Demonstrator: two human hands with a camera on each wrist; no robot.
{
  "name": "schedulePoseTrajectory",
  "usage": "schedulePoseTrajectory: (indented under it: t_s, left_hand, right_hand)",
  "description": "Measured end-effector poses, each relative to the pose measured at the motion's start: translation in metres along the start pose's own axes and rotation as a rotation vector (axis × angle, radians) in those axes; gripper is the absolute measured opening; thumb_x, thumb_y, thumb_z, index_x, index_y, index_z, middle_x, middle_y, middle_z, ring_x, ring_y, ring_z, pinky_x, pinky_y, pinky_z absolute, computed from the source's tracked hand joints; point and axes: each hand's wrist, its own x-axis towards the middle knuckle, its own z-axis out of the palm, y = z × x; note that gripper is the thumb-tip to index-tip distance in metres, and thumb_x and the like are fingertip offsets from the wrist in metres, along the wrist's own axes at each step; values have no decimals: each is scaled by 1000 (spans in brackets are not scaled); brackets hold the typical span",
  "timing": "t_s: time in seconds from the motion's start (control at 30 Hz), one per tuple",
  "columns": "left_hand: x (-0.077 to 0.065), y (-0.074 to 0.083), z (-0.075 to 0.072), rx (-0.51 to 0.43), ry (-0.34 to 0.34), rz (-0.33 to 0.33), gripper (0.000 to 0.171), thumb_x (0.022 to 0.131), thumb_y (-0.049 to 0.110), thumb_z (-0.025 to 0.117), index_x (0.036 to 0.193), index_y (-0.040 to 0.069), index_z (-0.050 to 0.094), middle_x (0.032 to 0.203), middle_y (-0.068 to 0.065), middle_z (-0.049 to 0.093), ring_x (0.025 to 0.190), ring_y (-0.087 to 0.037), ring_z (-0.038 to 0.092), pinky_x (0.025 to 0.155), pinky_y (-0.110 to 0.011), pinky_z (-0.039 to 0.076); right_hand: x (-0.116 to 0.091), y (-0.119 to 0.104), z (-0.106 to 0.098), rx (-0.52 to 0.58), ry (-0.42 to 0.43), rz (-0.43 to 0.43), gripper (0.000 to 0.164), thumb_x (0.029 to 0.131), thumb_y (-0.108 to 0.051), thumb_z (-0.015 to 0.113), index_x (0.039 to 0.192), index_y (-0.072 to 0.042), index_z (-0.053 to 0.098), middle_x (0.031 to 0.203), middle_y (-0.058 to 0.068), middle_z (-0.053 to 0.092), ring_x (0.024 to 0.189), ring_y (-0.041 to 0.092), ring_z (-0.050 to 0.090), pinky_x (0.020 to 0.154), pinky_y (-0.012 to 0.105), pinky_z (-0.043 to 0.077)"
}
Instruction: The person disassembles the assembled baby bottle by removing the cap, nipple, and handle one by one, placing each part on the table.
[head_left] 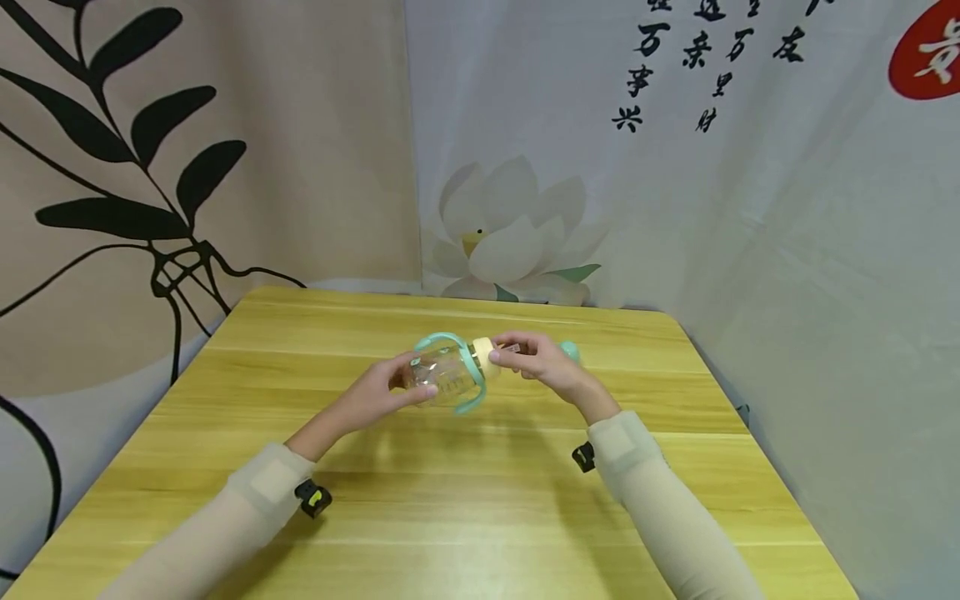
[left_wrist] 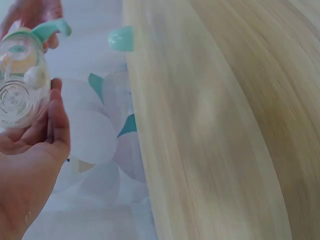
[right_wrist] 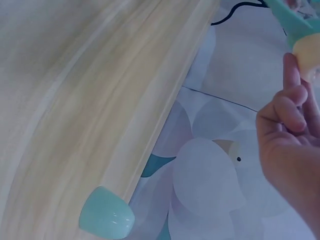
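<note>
A clear baby bottle (head_left: 444, 372) with mint green handles and a cream collar (head_left: 485, 357) is held tilted above the table, its collar end toward the right. My left hand (head_left: 381, 389) grips the bottle's body near its base, thumb along the near side. With thumb and fingers my right hand (head_left: 546, 363) pinches the collar end, covering much of the teat there. In the left wrist view the round base of the bottle (left_wrist: 17, 102) faces the camera. One index finger reaches the collar (right_wrist: 307, 57) in the right wrist view.
A mint green cap (right_wrist: 106, 214) rests on the wooden table (head_left: 465, 517) near its far edge, partly behind my right hand in the head view. Fabric printed with a lotus (head_left: 517, 233) hangs behind the table. Each sleeve carries a small black wrist camera (head_left: 312, 497).
</note>
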Motion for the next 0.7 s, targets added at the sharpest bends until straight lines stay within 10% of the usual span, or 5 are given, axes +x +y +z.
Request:
schedulePoseTrajectory:
  t_s: [0.23, 0.7]
  left_hand:
    - [-2, 0, -5, -132, -80, -56, 41, 112, 35, 52, 129, 0, 64, 97, -7, 64, 85, -17, 55, 77, -37, 50]
    - [-5, -5, -6, -201, -121, -78, 56, 112, 39, 44, 148, -3, 55, 123, -15, 72, 110, -25, 67, 102, -58, 50]
  right_hand:
    - [-3, -4, 0, -36, -46, -38, 53, 101, -28, 72, 149, -13, 60, 130, 10, 65, 116, 25, 59, 95, 41, 52]
    - [-6, -4, 1, -38, -45, -92, 51, 99, -22, 74, 148, -18, 61, 134, 12, 61, 119, 29, 57, 100, 45, 54]
